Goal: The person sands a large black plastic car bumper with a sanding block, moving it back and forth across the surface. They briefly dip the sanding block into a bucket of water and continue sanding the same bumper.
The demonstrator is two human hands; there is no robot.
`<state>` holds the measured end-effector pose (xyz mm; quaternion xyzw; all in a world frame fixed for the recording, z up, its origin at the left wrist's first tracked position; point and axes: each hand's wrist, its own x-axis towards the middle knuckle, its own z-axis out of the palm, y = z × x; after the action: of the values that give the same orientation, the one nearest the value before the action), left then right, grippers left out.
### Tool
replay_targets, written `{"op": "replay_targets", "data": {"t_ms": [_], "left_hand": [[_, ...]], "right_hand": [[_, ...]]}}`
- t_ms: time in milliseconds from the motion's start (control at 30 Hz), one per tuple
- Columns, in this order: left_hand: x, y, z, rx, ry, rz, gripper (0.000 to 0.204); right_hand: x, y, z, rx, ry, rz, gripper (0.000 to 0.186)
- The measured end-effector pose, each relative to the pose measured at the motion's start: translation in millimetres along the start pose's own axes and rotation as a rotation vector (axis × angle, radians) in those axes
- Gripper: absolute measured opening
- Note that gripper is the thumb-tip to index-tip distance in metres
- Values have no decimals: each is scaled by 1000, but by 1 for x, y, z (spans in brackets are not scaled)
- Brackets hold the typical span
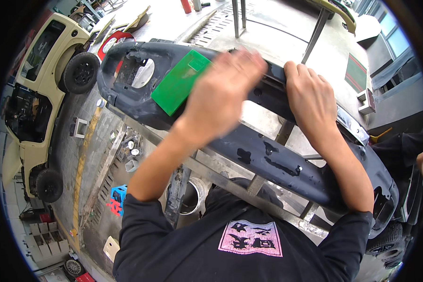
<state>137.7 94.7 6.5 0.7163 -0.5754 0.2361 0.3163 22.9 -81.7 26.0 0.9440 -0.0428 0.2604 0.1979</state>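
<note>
A dark grey car bumper (263, 155) lies across a metal stand in front of me, with wet-looking black patches along its near bar. My left hand (225, 91) is over its far bar, left of the middle, smeared by motion; whatever lies under the palm is hidden. Right beside that hand, a flat green rectangular box or pad (178, 84) rests on the bumper's left part. My right hand (310, 91) bends its fingers over the bumper's far edge, gripping it; its fingertips are partly out of sight.
Metal bars of the stand (211, 181) run between me and the bumper. Below stands a round bucket (191, 195). A beige vehicle (47, 80) is at the left, and a blue box (119, 195) sits on the floor. Another person's dark sleeve (395, 148) shows at the right.
</note>
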Motion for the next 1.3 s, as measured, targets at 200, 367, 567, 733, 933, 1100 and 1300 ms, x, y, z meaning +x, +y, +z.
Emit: {"op": "replay_targets", "data": {"t_ms": [200,367,567,733,933,1100,1300], "left_hand": [[0,-8,-5,175,-44,-28,63],[-1,-16,-15,200,-46,-71,64],[1,-26,-2,-38,69,-210,40],[3,-13,2,-443,230,-535,30],[-4,-16,19,-299,289,-450,26],[0,-9,22,-252,284,-481,21],[10,-4,18,-153,323,-550,23]], "right_hand": [[3,3,-1,-6,-26,6,3],[2,2,2,-13,-2,7,3],[0,1,3,-49,49,-3,4],[0,-1,6,-28,62,-1,5],[-1,-1,5,26,38,13,17],[-3,-1,5,38,-13,28,34],[-2,-1,-2,132,4,3,29]]}}
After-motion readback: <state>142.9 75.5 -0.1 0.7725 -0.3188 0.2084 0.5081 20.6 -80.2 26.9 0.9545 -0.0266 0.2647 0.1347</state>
